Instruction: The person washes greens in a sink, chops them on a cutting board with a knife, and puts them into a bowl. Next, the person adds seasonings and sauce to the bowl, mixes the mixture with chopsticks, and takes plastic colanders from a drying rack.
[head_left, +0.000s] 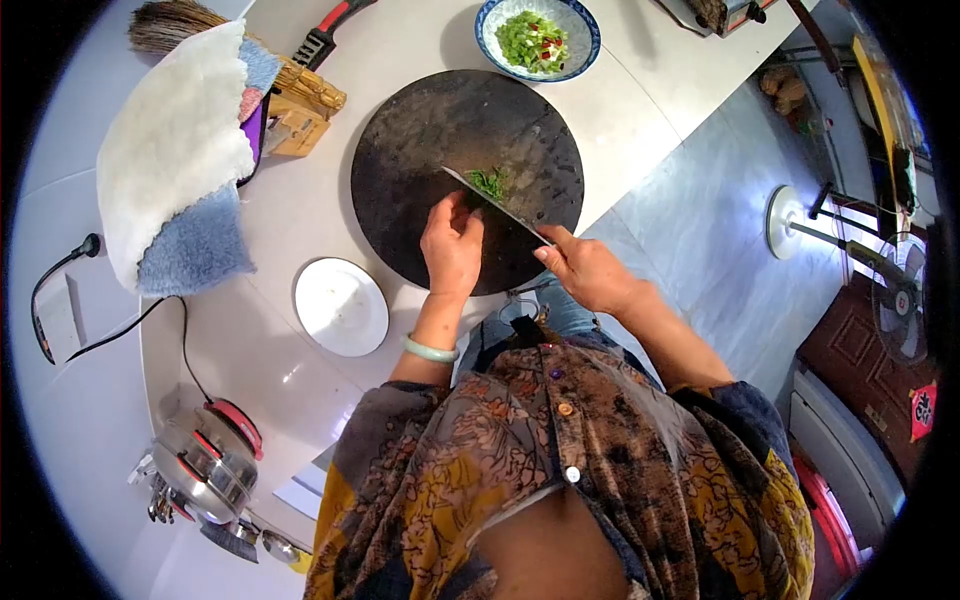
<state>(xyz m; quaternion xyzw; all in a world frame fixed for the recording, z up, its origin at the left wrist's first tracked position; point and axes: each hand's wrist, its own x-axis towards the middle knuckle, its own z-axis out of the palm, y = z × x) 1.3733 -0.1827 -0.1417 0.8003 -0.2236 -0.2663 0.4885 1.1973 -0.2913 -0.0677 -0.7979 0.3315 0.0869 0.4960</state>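
My right hand (590, 268) is closed round the handle of a kitchen knife (500, 208), its blade slanting up and left over a round, dark chopping board (410, 130). Chopped green herbs (487, 182) lie on the board against the far side of the blade. On the near side, my left hand (452, 245) has its fingers curled close to the blade; what they hold, if anything, is hidden. A pale green bangle (430, 350) circles my left wrist.
A blue-rimmed bowl (587, 62) with chopped green and red pieces stands beyond the board. Left of it are a white plate (340, 308), draped cloths (175, 160) and a wooden block (298, 128). A steel pot (215, 465) sits at lower left; a fan (903, 300) stands right.
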